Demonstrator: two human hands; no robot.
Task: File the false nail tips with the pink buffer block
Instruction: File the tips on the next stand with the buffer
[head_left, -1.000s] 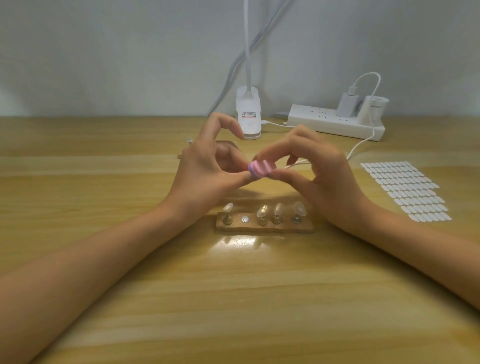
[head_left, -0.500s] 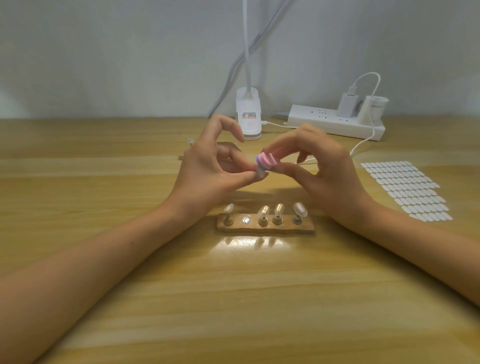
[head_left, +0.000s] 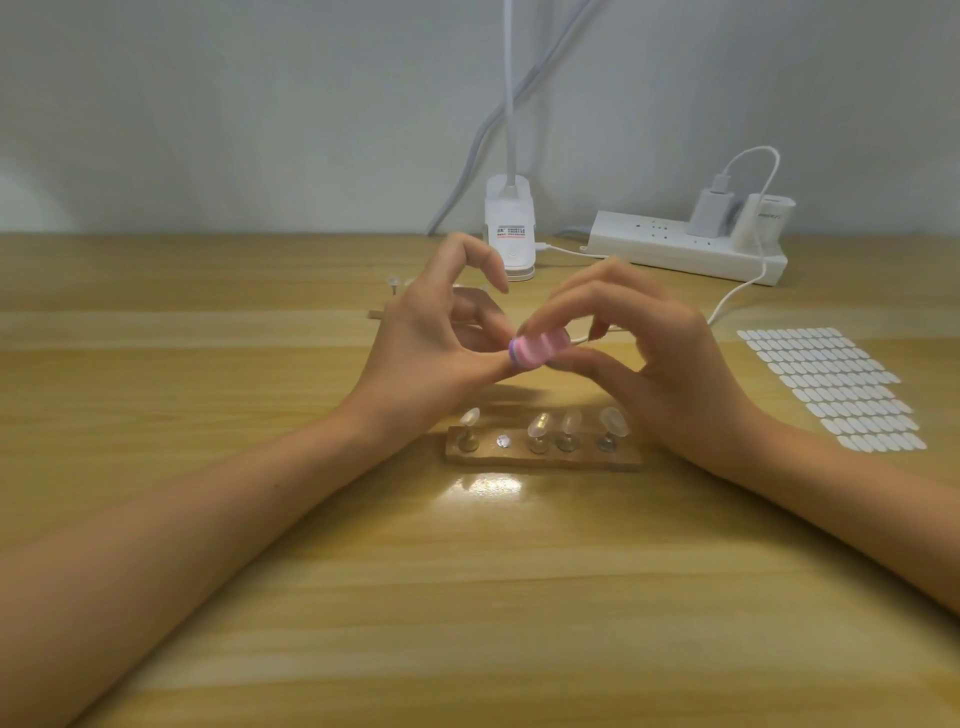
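Right hand (head_left: 670, 374): thumb and forefinger pinched the pink buffer block (head_left: 537, 349) by its long faces, leaving its left end free to rub. The block was in the air just above and behind the wooden nail stand (head_left: 543, 457).

Left hand (head_left: 431, 353): thumb and a finger were pressed together against that free end, forefinger arched clear. What they pinched was hidden behind the block, probably the fifth tip, since the stand's second socket (head_left: 502, 441) was bare. Lifting it off would let both hands brace the stroke.

Four false nail tips (head_left: 537, 423) stood upright on pegs in the stand, awaiting filing.

Right of the stand lay a sheet of white adhesive tabs (head_left: 831, 384). Far behind it were a lamp clamp (head_left: 510, 234) and a power strip (head_left: 685, 247).
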